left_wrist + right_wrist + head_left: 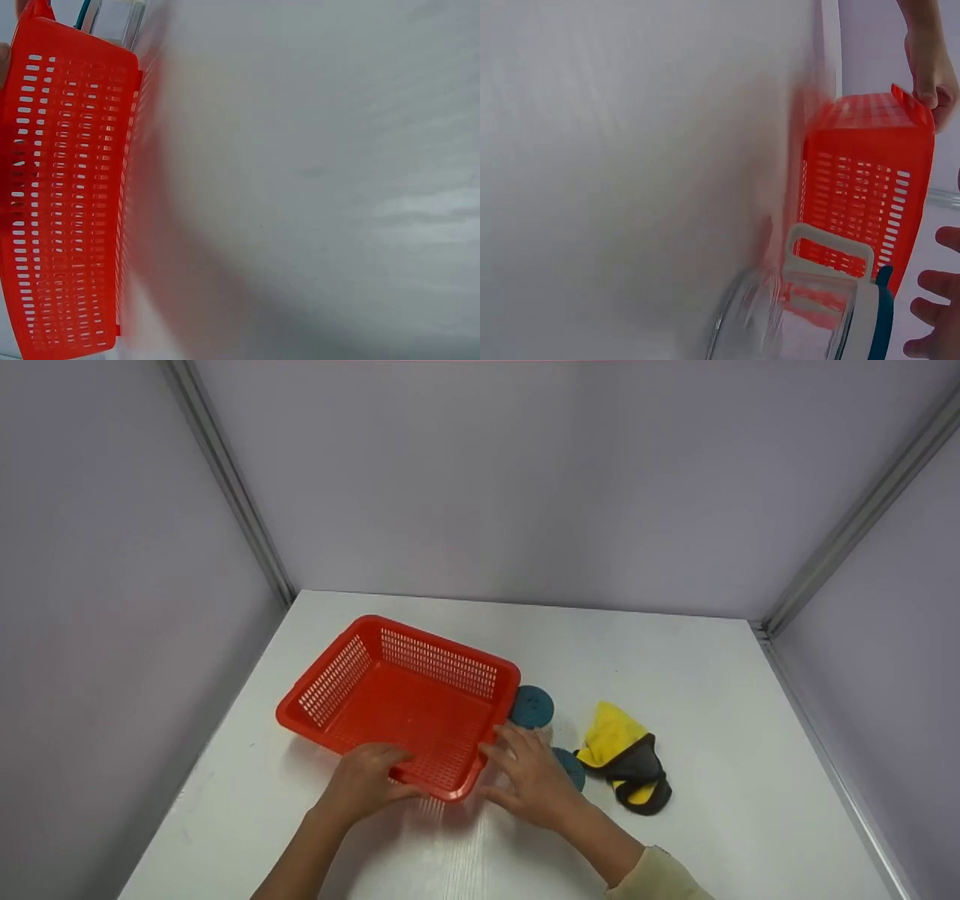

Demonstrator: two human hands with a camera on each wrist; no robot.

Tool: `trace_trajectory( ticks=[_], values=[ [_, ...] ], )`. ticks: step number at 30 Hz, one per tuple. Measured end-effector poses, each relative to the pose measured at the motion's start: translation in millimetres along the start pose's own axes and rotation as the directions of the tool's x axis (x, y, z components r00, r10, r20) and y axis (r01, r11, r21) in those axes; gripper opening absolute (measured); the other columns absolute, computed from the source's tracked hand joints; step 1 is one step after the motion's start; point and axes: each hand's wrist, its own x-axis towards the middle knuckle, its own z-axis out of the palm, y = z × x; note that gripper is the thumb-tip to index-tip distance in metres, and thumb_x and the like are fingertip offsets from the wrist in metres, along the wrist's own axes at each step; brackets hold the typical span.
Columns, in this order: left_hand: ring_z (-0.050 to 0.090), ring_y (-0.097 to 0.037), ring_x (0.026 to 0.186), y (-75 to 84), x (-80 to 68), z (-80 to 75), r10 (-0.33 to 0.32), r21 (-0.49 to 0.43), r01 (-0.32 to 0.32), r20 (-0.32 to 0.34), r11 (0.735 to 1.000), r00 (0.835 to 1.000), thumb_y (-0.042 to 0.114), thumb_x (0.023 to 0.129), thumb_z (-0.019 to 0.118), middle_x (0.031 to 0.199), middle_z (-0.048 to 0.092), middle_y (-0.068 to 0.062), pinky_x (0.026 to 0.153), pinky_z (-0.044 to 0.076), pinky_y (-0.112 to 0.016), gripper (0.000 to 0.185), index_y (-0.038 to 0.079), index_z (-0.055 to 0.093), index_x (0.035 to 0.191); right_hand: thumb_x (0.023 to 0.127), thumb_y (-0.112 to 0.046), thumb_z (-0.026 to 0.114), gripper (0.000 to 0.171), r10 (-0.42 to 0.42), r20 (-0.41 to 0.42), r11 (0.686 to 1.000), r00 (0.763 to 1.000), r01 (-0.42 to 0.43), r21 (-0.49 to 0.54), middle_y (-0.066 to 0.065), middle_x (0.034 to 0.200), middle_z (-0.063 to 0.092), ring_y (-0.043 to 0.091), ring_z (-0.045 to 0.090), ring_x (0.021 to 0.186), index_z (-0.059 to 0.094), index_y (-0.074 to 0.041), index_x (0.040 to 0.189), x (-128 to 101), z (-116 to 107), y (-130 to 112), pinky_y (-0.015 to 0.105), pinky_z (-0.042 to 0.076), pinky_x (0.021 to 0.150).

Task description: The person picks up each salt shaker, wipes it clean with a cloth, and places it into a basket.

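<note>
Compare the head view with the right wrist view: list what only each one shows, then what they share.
Only the head view shows the yellow and black cloth on the white table, the whole open top of the red basket, and the right hand with straight fingers beside the basket's near corner.

Only the right wrist view shows that the teal-lidded things are clear glass containers, one with a white clip handle.

Both show the basket, the left hand gripping its rim, and a teal lid.

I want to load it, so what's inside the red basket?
Nothing shows inside the basket: bare red mesh floor. The left hand grips its near rim, covering a small strip there.
</note>
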Motion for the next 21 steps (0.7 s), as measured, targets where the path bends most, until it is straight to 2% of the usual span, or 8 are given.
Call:
trace_trajectory(
  ticks=[2, 5, 8, 12, 16, 19, 21],
  values=[
    [0.056, -0.004, 0.065, -0.9, -0.7, 1.1, 0.002, -0.001, -0.002, -0.012, 1.0, 1.0, 0.067, 0.067, 0.077, 0.071, 0.068, 0.008, 0.064, 0.053, -0.027, 0.053, 0.016, 0.074, 0.082, 0.093, -0.067, 0.047, 0.063, -0.023, 0.015, 1.0, 1.0, 0.022, 0.014, 0.003, 0.15, 0.045, 0.023, 0.038, 0.139, 0.048, -0.03, 0.144, 0.8, 2.5, -4.6, 0.054, 0.037, 0.112],
    [0.043, -0.001, 0.058, -2.7, -1.5, 2.7, 0.002, 0.008, -0.002, -0.031, 1.0, 1.0, 0.067, 0.067, 0.077, 0.061, 0.06, 0.011, 0.057, 0.045, -0.022, 0.049, 0.018, 0.07, 0.072, 0.093, -0.068, 0.043, 0.061, -0.049, 0.026, 0.999, 0.998, 0.049, 0.024, -0.001, 0.149, 0.045, 0.019, 0.04, 0.137, 0.049, -0.033, 0.143, 2.9, 5.7, -11.3, 0.048, 0.037, 0.114],
    [0.041, 0.001, 0.057, -4.3, -1.0, 4.2, -0.014, 0.011, 0.014, -0.042, 1.0, 0.999, 0.066, 0.065, 0.078, 0.059, 0.059, 0.012, 0.054, 0.043, -0.02, 0.048, 0.019, 0.07, 0.069, 0.094, -0.068, 0.042, 0.057, -0.082, 0.033, 0.996, 0.996, 0.081, 0.033, -0.005, 0.147, 0.045, 0.016, 0.04, 0.134, 0.051, -0.036, 0.14, 6.8, 8.5, -17.0, 0.045, 0.039, 0.113],
    [0.042, 0.001, 0.055, -4.2, 3.0, 6.3, -0.086, -0.023, 0.086, -0.017, 0.996, 0.996, 0.065, 0.065, 0.08, 0.059, 0.061, 0.013, 0.054, 0.045, -0.019, 0.046, 0.02, 0.073, 0.071, 0.093, -0.064, 0.048, 0.049, -0.141, 0.033, 0.99, 0.989, 0.14, 0.033, -0.008, 0.14, 0.048, 0.012, 0.041, 0.128, 0.056, -0.038, 0.134, 15.2, 14.5, -23.0, 0.035, 0.045, 0.108],
    [0.043, 0.001, 0.055, -3.6, 9.5, 7.8, -0.163, -0.068, 0.163, 0.014, 0.984, 0.987, 0.062, 0.064, 0.082, 0.061, 0.063, 0.013, 0.055, 0.045, -0.019, 0.044, 0.02, 0.075, 0.076, 0.093, -0.048, 0.062, 0.033, -0.172, -0.039, 0.985, 0.984, 0.172, 0.01, -0.007, 0.131, 0.056, 0.012, 0.044, 0.12, 0.066, -0.034, 0.123, 26.8, 22.9, -23.4, 0.027, 0.051, 0.099],
    [0.042, 0.001, 0.055, -6.9, 12.1, 7.5, -0.175, -0.062, 0.176, 0.032, 0.982, 0.984, 0.063, 0.067, 0.08, 0.06, 0.06, 0.014, 0.055, 0.043, -0.018, 0.045, 0.019, 0.074, 0.075, 0.092, -0.038, 0.067, 0.024, -0.185, -0.116, 0.983, 0.976, 0.185, -0.011, -0.006, 0.125, 0.06, 0.013, 0.047, 0.117, 0.072, -0.03, 0.114, 36.3, 29.3, -19.9, 0.025, 0.053, 0.095],
    [0.043, 0.0, 0.057, -11.3, 12.8, 6.0, -0.171, -0.067, 0.175, 0.049, 0.982, 0.984, 0.062, 0.07, 0.078, 0.061, 0.058, 0.015, 0.055, 0.044, -0.018, 0.044, 0.018, 0.074, 0.075, 0.093, -0.038, 0.066, 0.023, -0.189, -0.138, 0.982, 0.972, 0.187, -0.027, -0.007, 0.125, 0.06, 0.013, 0.048, 0.118, 0.072, -0.029, 0.112, 42.2, 32.4, -17.3, 0.024, 0.053, 0.094]
  ],
)
